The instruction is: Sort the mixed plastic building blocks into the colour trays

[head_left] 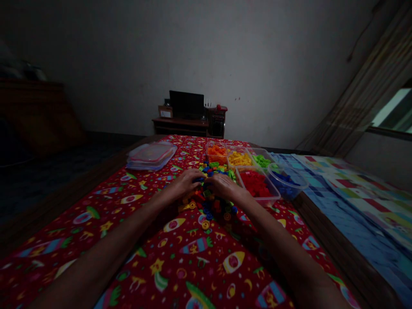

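A heap of small plastic building toy pieces [208, 201] in blue, red, green, yellow and orange lies on a red patterned cloth [193, 274]. My left hand [189, 181] reaches into the heap's left side, its fingers bent and close together. From the right, my right hand [223, 183] meets the same heap with curled fingers, a small gap from the left. Both sets of fingertips are among the pieces, so what they pinch is hidden. Several wheel-like pieces, such as a yellow wheel [205, 225], are scattered at the heap's near edge.
Right of the heap stand clear containers of sorted pieces: orange [216, 152], yellow [240, 159], green [262, 161], red [255, 183] and blue [286, 180]. Stacked clear lids [151, 155] lie at left. A bed with blue sheets [341, 214] adjoins the right edge. A monitor [186, 104] stands beyond.
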`<state>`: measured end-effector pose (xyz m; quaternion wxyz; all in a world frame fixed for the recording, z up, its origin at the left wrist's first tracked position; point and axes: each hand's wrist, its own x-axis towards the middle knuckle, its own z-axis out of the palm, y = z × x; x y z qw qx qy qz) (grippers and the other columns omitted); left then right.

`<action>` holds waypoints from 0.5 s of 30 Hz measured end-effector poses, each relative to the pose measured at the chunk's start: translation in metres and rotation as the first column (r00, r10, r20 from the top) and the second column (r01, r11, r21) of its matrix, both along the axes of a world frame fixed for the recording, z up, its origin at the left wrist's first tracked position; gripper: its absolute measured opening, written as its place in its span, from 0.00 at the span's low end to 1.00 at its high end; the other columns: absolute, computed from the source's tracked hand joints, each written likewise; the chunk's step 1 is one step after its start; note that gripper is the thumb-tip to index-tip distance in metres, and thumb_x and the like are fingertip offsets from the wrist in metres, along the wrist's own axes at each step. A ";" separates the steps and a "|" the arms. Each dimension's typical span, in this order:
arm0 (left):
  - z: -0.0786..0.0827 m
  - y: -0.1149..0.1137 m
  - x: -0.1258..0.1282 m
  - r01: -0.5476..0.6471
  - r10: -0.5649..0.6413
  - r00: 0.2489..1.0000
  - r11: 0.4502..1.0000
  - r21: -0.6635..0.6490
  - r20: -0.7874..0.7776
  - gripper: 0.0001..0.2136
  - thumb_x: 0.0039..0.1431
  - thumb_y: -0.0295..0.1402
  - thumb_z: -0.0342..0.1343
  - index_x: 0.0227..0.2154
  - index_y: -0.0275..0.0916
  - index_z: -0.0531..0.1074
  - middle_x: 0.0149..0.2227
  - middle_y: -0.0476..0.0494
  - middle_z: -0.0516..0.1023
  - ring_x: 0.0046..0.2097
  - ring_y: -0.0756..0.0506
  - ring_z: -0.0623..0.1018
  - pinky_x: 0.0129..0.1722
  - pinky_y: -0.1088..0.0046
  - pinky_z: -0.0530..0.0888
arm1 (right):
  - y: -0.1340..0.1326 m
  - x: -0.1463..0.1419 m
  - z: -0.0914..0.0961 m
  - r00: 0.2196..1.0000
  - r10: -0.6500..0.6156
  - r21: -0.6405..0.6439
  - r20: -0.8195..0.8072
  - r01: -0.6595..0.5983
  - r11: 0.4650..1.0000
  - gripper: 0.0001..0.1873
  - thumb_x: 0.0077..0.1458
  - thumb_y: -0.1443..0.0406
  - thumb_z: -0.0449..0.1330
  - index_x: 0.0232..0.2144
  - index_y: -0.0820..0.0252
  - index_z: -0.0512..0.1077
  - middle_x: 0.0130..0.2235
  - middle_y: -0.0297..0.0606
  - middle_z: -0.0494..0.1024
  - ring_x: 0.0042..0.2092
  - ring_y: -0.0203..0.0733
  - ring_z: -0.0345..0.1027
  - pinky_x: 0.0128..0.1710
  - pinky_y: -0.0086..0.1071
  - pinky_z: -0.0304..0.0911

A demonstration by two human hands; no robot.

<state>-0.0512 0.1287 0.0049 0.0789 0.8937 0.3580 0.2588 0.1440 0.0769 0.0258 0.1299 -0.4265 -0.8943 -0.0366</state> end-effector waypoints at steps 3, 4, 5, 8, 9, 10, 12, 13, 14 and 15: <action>-0.005 0.000 0.001 -0.004 0.004 1.000 1.000 0.002 -0.023 0.14 0.51 0.26 0.53 0.41 0.40 0.75 0.44 0.43 0.78 0.47 0.44 0.75 0.50 0.67 0.70 | -0.002 -0.004 -0.005 0.998 -0.036 0.047 0.044 0.034 0.998 0.14 0.57 0.70 0.53 0.45 0.64 0.71 0.38 0.45 0.75 0.40 0.40 0.67 0.38 0.30 0.57; -0.006 0.000 0.001 -0.009 0.009 1.000 1.000 -0.001 -0.027 0.15 0.51 0.26 0.53 0.42 0.40 0.75 0.44 0.43 0.78 0.47 0.44 0.75 0.50 0.67 0.70 | -0.003 -0.005 -0.005 0.997 -0.053 0.056 0.057 0.050 0.997 0.14 0.57 0.70 0.52 0.45 0.63 0.71 0.37 0.45 0.75 0.39 0.41 0.67 0.37 0.30 0.58; -0.007 0.000 0.001 -0.015 0.015 0.999 1.000 -0.002 -0.029 0.15 0.51 0.26 0.53 0.42 0.39 0.74 0.44 0.42 0.78 0.47 0.44 0.75 0.50 0.67 0.70 | -0.004 -0.007 -0.004 0.995 -0.069 0.058 0.065 0.066 0.996 0.14 0.57 0.70 0.52 0.45 0.63 0.71 0.37 0.46 0.75 0.38 0.41 0.66 0.37 0.30 0.58; -0.007 0.001 0.001 -0.033 0.033 0.999 0.999 0.003 -0.030 0.15 0.51 0.27 0.54 0.42 0.40 0.74 0.44 0.42 0.78 0.48 0.43 0.75 0.50 0.66 0.70 | -0.005 -0.011 0.000 0.996 -0.071 0.012 0.048 0.070 0.997 0.16 0.56 0.73 0.51 0.46 0.64 0.71 0.38 0.47 0.75 0.37 0.41 0.67 0.36 0.30 0.58; -0.007 0.001 0.001 -0.033 0.033 0.999 0.999 0.001 -0.029 0.15 0.50 0.28 0.54 0.42 0.40 0.74 0.44 0.42 0.78 0.48 0.43 0.75 0.50 0.66 0.70 | -0.005 -0.011 0.001 0.998 -0.053 -0.013 0.025 0.053 0.999 0.17 0.55 0.74 0.52 0.46 0.65 0.71 0.39 0.47 0.75 0.38 0.41 0.67 0.36 0.30 0.58; -0.006 0.002 0.000 -0.033 0.033 0.999 0.999 -0.003 -0.027 0.15 0.50 0.28 0.54 0.42 0.41 0.74 0.44 0.43 0.78 0.48 0.43 0.75 0.50 0.66 0.70 | -0.004 -0.011 0.003 0.999 -0.035 -0.039 -0.005 0.035 0.999 0.17 0.54 0.75 0.52 0.46 0.66 0.71 0.39 0.47 0.76 0.39 0.40 0.67 0.37 0.29 0.58; -0.005 0.002 0.000 -0.032 0.032 0.999 0.999 -0.017 -0.025 0.15 0.50 0.28 0.54 0.42 0.42 0.75 0.45 0.44 0.78 0.47 0.43 0.75 0.50 0.67 0.70 | -0.003 -0.008 0.007 0.996 -0.023 -0.079 -0.080 0.017 0.997 0.15 0.53 0.74 0.54 0.43 0.66 0.73 0.39 0.45 0.76 0.39 0.39 0.67 0.36 0.28 0.56; -0.004 0.001 0.000 -0.036 0.036 0.999 0.999 -0.025 -0.024 0.15 0.50 0.28 0.54 0.42 0.42 0.74 0.45 0.44 0.78 0.47 0.43 0.75 0.50 0.67 0.70 | -0.003 -0.006 0.010 0.992 -0.035 -0.095 -0.117 0.023 0.995 0.14 0.52 0.74 0.55 0.42 0.66 0.74 0.38 0.44 0.77 0.39 0.39 0.67 0.36 0.28 0.56; -0.003 0.001 0.000 -0.044 0.043 0.999 0.999 -0.031 -0.025 0.16 0.50 0.28 0.54 0.43 0.42 0.74 0.45 0.44 0.78 0.47 0.43 0.75 0.50 0.67 0.70 | -0.003 -0.003 0.013 0.987 -0.053 -0.111 -0.151 0.037 0.993 0.13 0.52 0.73 0.56 0.40 0.66 0.74 0.36 0.43 0.77 0.37 0.38 0.68 0.35 0.27 0.55; -0.002 0.001 0.000 -0.053 0.052 0.998 0.998 -0.036 -0.029 0.16 0.50 0.28 0.54 0.43 0.41 0.74 0.45 0.44 0.78 0.48 0.43 0.75 0.50 0.66 0.70 | -0.003 0.001 0.017 0.980 -0.072 -0.124 -0.185 0.049 0.991 0.11 0.52 0.72 0.57 0.39 0.66 0.75 0.35 0.42 0.77 0.36 0.38 0.67 0.34 0.27 0.55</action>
